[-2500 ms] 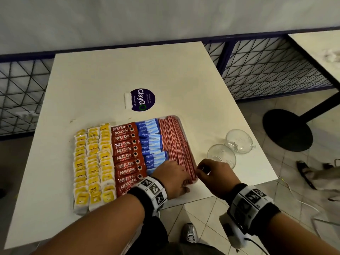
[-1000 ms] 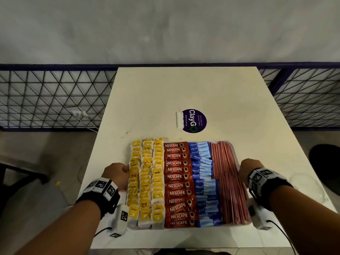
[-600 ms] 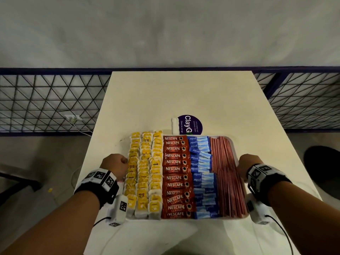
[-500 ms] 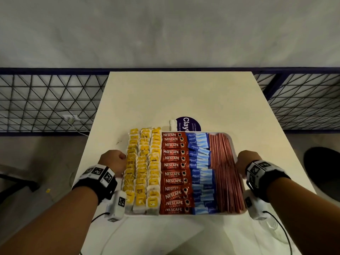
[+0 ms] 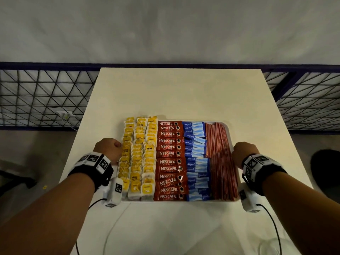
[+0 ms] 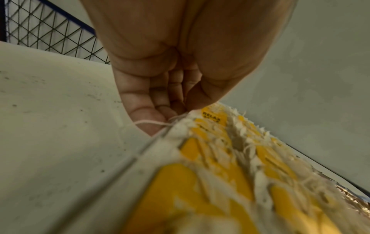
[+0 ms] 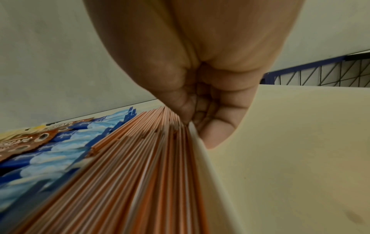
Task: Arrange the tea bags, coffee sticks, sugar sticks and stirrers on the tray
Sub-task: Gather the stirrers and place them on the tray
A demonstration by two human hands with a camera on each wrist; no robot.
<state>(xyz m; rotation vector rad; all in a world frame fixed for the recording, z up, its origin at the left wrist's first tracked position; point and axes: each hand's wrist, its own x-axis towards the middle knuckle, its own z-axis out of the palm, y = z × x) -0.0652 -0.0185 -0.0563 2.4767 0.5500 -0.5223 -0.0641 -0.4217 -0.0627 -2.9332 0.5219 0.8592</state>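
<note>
A white tray [image 5: 228, 128] is held above the table, filled edge to edge. From left to right it carries yellow tea bags [image 5: 138, 157], red coffee sticks [image 5: 169, 161], blue sugar sticks [image 5: 196, 161] and copper-red stirrers [image 5: 220, 162]. My left hand [image 5: 108, 150] grips the tray's left rim [image 6: 140, 152] beside the tea bags [image 6: 220, 158], fingers curled under it. My right hand [image 5: 242, 151] grips the right rim [image 7: 202, 155] next to the stirrers [image 7: 150, 166], fingers curled below.
The cream table [image 5: 180, 92] stretches ahead of the tray. A dark blue wire-mesh fence [image 5: 40, 96] runs behind and beside it under a grey wall. A clear glass cup [image 5: 272, 247] shows faintly at the near right corner.
Both hands went from the stirrers to the tray's two side rims. The tray rose and moved away from me, now covering the round purple sticker.
</note>
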